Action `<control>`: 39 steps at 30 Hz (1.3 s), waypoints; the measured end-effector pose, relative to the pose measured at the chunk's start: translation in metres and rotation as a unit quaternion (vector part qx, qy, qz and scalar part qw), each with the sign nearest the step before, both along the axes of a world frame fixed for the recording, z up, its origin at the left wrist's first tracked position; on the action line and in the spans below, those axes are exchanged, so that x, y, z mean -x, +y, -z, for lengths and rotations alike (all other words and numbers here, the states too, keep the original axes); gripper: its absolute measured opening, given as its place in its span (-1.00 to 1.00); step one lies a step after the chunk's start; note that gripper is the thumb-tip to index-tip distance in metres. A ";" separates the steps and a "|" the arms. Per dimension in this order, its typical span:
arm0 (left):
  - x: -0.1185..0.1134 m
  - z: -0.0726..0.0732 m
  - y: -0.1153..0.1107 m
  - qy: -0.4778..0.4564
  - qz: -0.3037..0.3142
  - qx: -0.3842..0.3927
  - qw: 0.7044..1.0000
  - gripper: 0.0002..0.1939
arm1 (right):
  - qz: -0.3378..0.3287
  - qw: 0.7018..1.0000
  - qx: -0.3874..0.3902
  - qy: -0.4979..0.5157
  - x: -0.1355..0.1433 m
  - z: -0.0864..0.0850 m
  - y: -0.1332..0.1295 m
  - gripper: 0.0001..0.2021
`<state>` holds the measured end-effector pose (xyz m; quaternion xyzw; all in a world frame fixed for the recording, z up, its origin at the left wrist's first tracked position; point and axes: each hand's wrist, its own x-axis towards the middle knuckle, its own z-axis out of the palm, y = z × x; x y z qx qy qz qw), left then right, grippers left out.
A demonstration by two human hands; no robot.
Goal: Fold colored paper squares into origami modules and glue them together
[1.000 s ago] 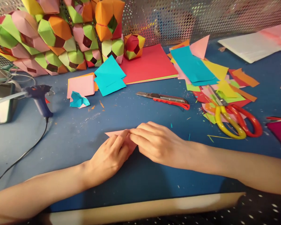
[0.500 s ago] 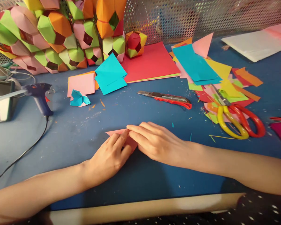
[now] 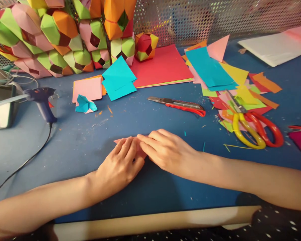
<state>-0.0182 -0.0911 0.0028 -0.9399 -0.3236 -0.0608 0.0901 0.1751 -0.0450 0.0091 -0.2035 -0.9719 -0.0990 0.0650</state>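
Between my hands lies a folded piece of pink paper [image 3: 118,140], pressed against the blue tabletop. Its pointed left corner sticks out past my fingers, and most of the rest is covered. My left hand [image 3: 121,162] holds it from the left, fingers close together on top and thumb along the near side. From the right, my right hand [image 3: 165,149] grips the paper's upper edge, its fingertips touching those of the left. What the right thumb does is hidden.
Beyond my hands lies a red-handled utility knife [image 3: 177,104]. Yellow-and-red scissors [image 3: 258,129] rest on paper scraps to the right. A glue gun [image 3: 43,103] is at left. Blue sheets [image 3: 119,80], a small folded blue piece [image 3: 85,104] and stacked paper balls [image 3: 60,28] stand farther back.
My left fingers have flattened and slid slightly over the pink paper, covering more of it. My right hand stays almost in place.
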 end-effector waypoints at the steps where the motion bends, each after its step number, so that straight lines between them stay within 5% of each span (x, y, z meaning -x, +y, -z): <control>1: 0.000 -0.001 -0.001 0.012 -0.004 0.003 1.000 -0.73 | 0.008 1.000 0.001 -0.012 -0.001 -0.002 -0.001 -0.76; 10: 0.003 -0.006 -0.004 0.064 -0.045 -0.050 0.996 -0.82 | 0.050 0.995 0.031 -0.082 -0.020 -0.021 -0.001 -0.79; 23: 0.018 -0.009 0.014 0.053 -0.107 -0.060 0.991 -0.52 | 0.048 0.996 0.033 -0.067 -0.024 -0.018 0.007 -0.83; 30: 0.029 -0.010 0.031 -0.101 -0.062 0.084 0.989 -0.34 | 0.098 0.993 0.052 0.046 -0.012 -0.009 0.025 -0.79; 34: 0.029 -0.007 0.033 -0.187 -0.056 0.140 0.971 -0.80 | 0.109 0.975 0.093 0.172 -0.009 -0.005 0.031 -0.79; 39: 0.028 -0.011 0.039 -0.304 -0.167 0.161 0.924 -0.90 | 0.123 0.899 0.225 0.356 -0.005 -0.006 0.033 -0.47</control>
